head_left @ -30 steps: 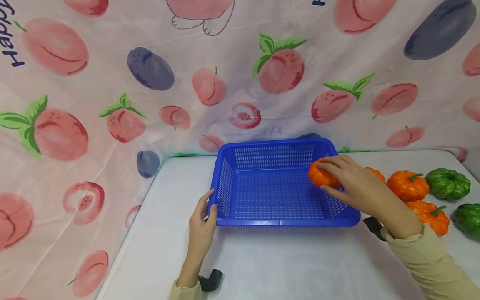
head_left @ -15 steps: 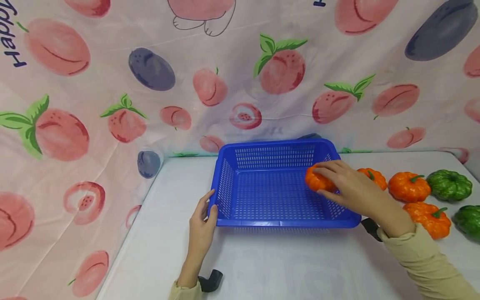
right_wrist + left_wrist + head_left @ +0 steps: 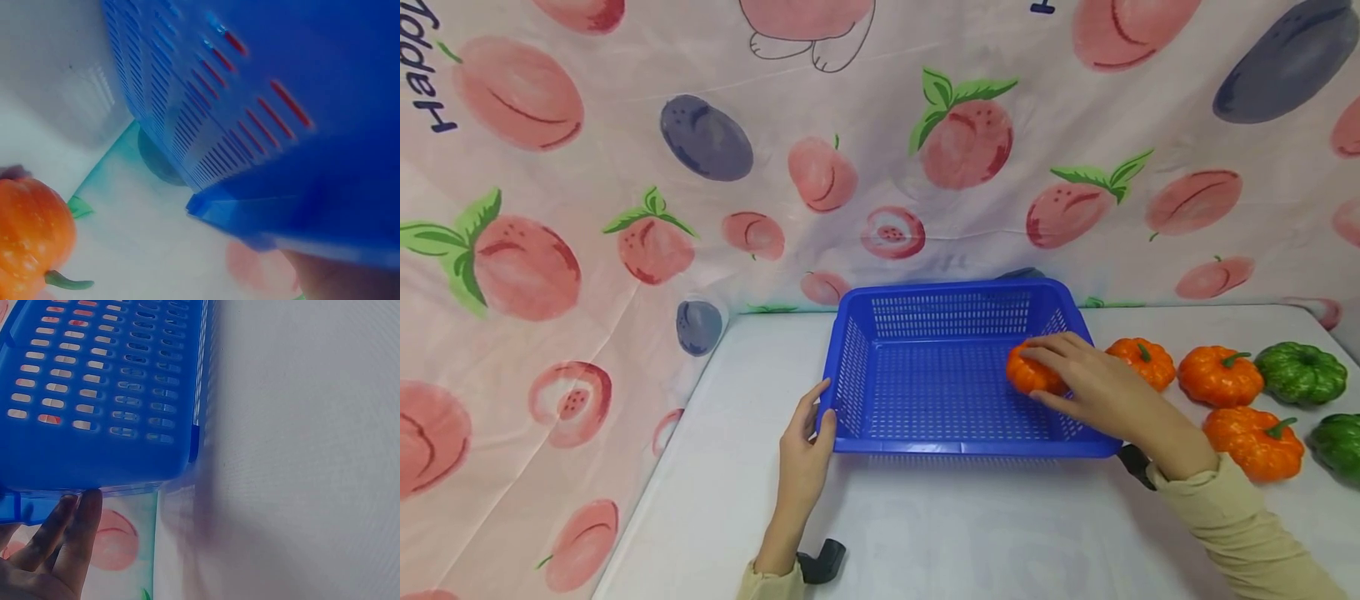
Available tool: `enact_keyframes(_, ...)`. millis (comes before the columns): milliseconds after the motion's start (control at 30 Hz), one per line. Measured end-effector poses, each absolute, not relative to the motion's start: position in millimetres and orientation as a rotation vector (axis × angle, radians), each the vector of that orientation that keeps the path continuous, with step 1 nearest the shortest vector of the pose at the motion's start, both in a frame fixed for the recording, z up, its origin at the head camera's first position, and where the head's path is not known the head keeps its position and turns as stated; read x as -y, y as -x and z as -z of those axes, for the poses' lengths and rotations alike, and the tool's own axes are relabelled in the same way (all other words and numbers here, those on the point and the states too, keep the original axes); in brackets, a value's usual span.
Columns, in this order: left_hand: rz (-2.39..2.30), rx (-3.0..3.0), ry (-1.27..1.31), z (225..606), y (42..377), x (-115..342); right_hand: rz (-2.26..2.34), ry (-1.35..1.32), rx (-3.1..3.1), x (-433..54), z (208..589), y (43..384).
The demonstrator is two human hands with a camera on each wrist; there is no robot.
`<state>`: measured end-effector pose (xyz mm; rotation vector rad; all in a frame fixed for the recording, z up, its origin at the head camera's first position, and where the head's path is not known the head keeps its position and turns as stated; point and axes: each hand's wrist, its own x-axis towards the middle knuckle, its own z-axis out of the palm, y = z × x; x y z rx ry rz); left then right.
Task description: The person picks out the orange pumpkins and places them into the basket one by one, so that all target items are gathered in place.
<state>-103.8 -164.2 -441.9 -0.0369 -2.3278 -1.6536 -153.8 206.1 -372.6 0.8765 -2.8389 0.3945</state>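
A blue slotted plastic basket (image 3: 955, 392) stands on the white table in the head view. My left hand (image 3: 805, 450) holds its left rim near the front corner; two fingers (image 3: 81, 531) reach up to the rim in the left wrist view. Over the basket's right side, my right hand (image 3: 1097, 383) grips a small orange pumpkin (image 3: 1028, 373), fingers on top and thumb on the near side. The pumpkin is inside the basket, low at the right end; whether it touches the bottom I cannot tell. Orange shows through the basket's slots in the right wrist view.
Right of the basket lie orange pumpkins (image 3: 1221, 375) and green ones (image 3: 1300, 372). One orange pumpkin (image 3: 1142, 362) sits close behind my right hand. A fruit-print cloth (image 3: 887, 167) hangs behind the white table (image 3: 970, 533).
My right hand has moved left and down with the pumpkin, further into the basket. The left hand and the basket stay in place.
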Motion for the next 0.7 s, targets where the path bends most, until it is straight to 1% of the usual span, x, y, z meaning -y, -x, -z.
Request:
enact_keyframes(467,1.644,2.333,0.043,443,104,165,-0.396,-0.943,2.823,-204,385,158)
enact_keyframes(700,1.649,2.337,0.045,443,104,166,-0.363,-0.93,2.875,-201,389,161)
